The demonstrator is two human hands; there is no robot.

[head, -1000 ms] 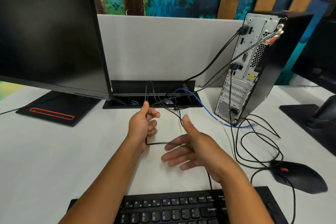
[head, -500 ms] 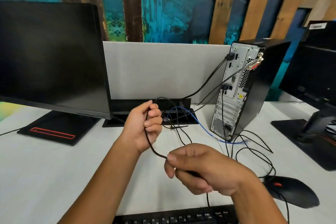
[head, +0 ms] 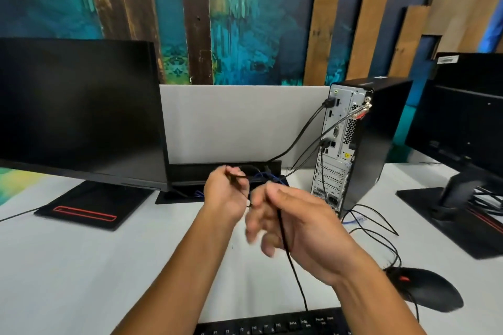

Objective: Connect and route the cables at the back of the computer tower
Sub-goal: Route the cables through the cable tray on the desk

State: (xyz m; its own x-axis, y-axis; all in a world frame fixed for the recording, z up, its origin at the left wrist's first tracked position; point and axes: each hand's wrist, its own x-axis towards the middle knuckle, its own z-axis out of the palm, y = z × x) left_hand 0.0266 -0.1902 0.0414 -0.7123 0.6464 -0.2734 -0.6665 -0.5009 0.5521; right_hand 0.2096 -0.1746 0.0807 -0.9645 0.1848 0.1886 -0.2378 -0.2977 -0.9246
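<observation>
The black computer tower (head: 381, 144) stands at the right rear of the desk, its metal back panel (head: 337, 141) facing me. Thick and thin black cables (head: 302, 133) run from its ports down to a cable slot (head: 190, 171) in the desk. My left hand (head: 224, 196) grips a thin black cable (head: 295, 275) in front of the slot. That cable runs across my right hand (head: 296, 228), then down to the keyboard (head: 272, 325). The right hand's fingers are stretched out and blurred, close beside the left hand.
A large monitor (head: 76, 111) stands on the left and a second monitor (head: 468, 122) on the right. A black mouse (head: 427, 294) lies at the right, with loose cable loops (head: 381, 228) between it and the tower. A blue cable end (head: 353, 221) lies by the tower's base. A grey divider (head: 239, 122) backs the desk.
Both hands rose and drew together in front of the cable slot. My right hand's fingers went from curled round the thin cable to stretched out. The view tilted upward.
</observation>
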